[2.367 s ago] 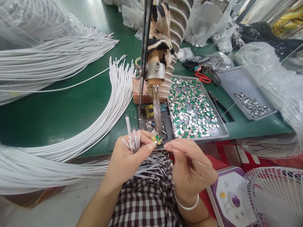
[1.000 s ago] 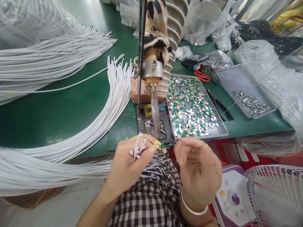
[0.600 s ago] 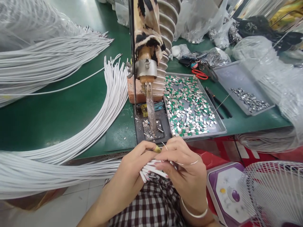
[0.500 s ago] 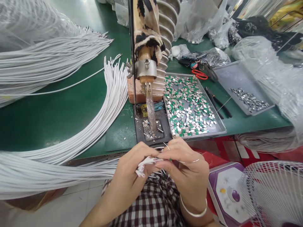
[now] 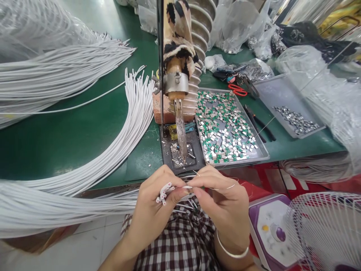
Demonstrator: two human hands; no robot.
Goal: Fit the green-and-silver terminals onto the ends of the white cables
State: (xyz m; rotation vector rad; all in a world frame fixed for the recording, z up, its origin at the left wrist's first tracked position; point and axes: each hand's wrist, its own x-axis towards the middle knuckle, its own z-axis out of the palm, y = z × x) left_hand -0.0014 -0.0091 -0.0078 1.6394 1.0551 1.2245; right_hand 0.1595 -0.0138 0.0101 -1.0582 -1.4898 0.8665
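Note:
My left hand [image 5: 153, 205] is closed around a small bunch of white cable ends [image 5: 163, 192], held just below the table's front edge. My right hand [image 5: 222, 199] meets it from the right, thumb and forefinger pinching one white cable end [image 5: 186, 187], with a thin silvery wire [image 5: 225, 188] running across its fingers. Both hands sit in front of the black base plate [image 5: 180, 156] under the soldering tip [image 5: 182, 131] of the upright machine [image 5: 180, 67].
A metal tray [image 5: 262, 152] of several small green-and-silver parts lies right of the machine. A second grey tray [image 5: 278, 96], red scissors [image 5: 238, 89] and black pliers [image 5: 261, 124] lie beyond. White cable bundles [image 5: 124, 128] cover the green table's left. A fan [image 5: 324, 233] stands low right.
My hands dropped from the soldering tip and came together at the table edge. The cable ends in my left hand turned from upright to pointing sideways, and my right fingers took one.

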